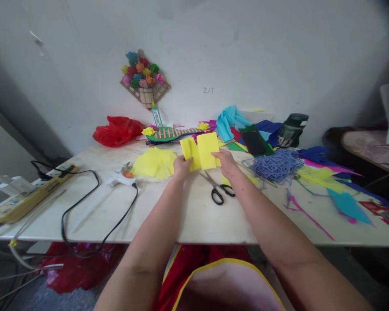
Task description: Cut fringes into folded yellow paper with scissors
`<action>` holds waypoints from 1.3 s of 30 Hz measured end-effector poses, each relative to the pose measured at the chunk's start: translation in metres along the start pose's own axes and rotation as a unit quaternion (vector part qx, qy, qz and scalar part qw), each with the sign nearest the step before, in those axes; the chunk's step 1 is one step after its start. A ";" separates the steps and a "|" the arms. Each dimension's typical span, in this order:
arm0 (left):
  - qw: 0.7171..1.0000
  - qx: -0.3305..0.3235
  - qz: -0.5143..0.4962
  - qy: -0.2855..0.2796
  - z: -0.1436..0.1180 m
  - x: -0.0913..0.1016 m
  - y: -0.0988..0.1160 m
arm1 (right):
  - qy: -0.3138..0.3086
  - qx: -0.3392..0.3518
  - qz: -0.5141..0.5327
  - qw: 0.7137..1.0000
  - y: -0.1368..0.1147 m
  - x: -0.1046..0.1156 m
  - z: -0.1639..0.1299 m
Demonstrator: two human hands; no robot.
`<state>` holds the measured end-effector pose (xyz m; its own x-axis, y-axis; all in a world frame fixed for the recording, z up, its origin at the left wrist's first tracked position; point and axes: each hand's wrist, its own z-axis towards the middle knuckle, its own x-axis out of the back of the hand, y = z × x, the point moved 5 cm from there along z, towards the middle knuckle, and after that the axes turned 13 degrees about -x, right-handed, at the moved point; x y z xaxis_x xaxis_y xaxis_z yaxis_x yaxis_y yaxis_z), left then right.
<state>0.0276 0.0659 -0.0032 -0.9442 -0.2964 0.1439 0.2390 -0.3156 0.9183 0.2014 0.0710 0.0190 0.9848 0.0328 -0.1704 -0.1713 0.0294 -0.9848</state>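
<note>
Both of my hands hold a folded piece of yellow paper (pixel 203 151) upright above the middle of the white table (pixel 194 220). My left hand (pixel 182 166) pinches its lower left corner. My right hand (pixel 226 160) grips its right edge. Black-handled scissors (pixel 216 188) lie on the table just below the paper, near my right hand. A loose pile of yellow paper (pixel 154 163) rests to the left of my left hand.
A glue gun (pixel 120 178) with a black cord and a power strip (pixel 29 194) lie at the left. A red bag (pixel 117 130), a paper craft (pixel 170 133), purple yarn (pixel 275 165), coloured paper scraps (pixel 324 177) and a dark bottle (pixel 292 129) crowd the back and right.
</note>
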 end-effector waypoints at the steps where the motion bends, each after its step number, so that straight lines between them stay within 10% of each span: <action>1: 0.999 0.008 -0.034 -0.008 -0.001 -0.001 -0.002 | -0.016 -0.019 0.036 0.999 0.001 0.000 0.000; 17: 0.956 0.072 -0.239 -0.157 -0.012 -0.029 -0.006 | -0.126 -0.222 0.120 0.959 0.015 -0.017 -0.008; 39: 0.942 0.117 -0.271 -0.162 -0.012 -0.033 -0.014 | -0.049 -0.226 0.112 0.966 0.026 -0.012 -0.001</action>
<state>0.0585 0.0693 -0.0251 -0.9418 0.1537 -0.2989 -0.3185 -0.1233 0.9399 0.1855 0.0706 -0.0049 0.9130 0.0825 -0.3995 -0.3297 -0.4275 -0.8418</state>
